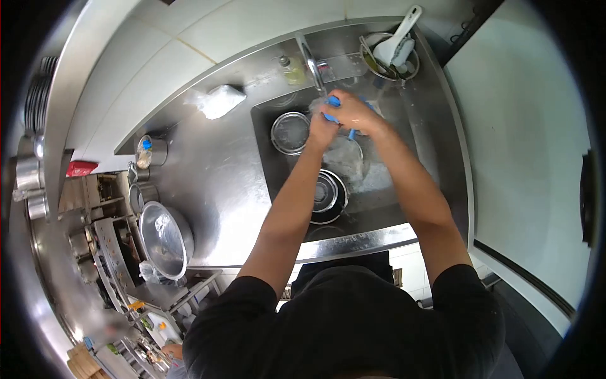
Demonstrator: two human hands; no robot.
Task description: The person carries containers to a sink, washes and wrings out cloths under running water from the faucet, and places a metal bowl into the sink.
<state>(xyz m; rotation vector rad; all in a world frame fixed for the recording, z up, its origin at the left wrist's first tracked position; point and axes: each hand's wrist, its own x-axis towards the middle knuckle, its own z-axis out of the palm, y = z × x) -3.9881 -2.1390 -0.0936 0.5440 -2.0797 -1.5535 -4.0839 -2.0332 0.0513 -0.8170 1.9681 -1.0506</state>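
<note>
Both hands meet under the faucet [310, 60], over the steel sink [391, 205]. My left hand [323, 126] is closed round a blue item [331, 117], too small to name. Wrapped over the upper part of the same item is my right hand [350, 112]. Something clear and blurred, water or plastic, shows beside my left fingers. Below the hands in the basin lies a round, pale container [344, 158]. A round steel-rimmed lid or dish [290, 132] is at the basin's left, and a dark pot with a steel lid [326, 192] stands nearer me.
A bowl [379, 74] with a white scoop [398, 39] sits at the sink's back right corner. A soap bottle [291, 69] and a silvery bag [223, 102] are along the back. At left stand a large steel bowl [166, 240] and a steel cup [158, 151].
</note>
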